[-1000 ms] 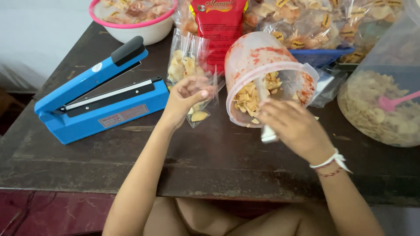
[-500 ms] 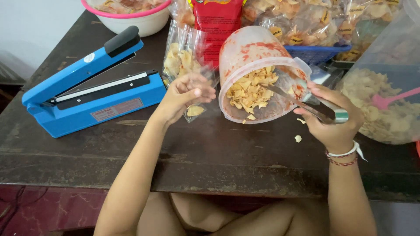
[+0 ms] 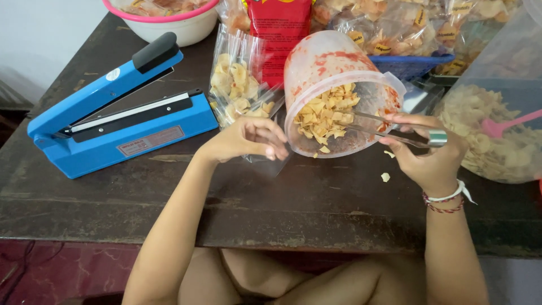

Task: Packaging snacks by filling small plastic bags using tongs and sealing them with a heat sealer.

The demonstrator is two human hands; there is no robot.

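Right hand (image 3: 432,161) shifted left; tongs (image 3: 389,129) inside tipped chip-filled tub (image 3: 339,85).

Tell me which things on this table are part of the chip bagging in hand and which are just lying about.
In use:
left hand holding the clear bag
right hand working metal tongs
tipped tub of chips

Lying about:
blue heat sealer
pink-rimmed bowl
red packet
pink scoop

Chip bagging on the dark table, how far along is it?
Done: sealed chip packs piled at the back. In hand: left hand holds a part-filled clear bag; right hand works tongs in the tipped tub. Left: chips remain there and in the large bag.
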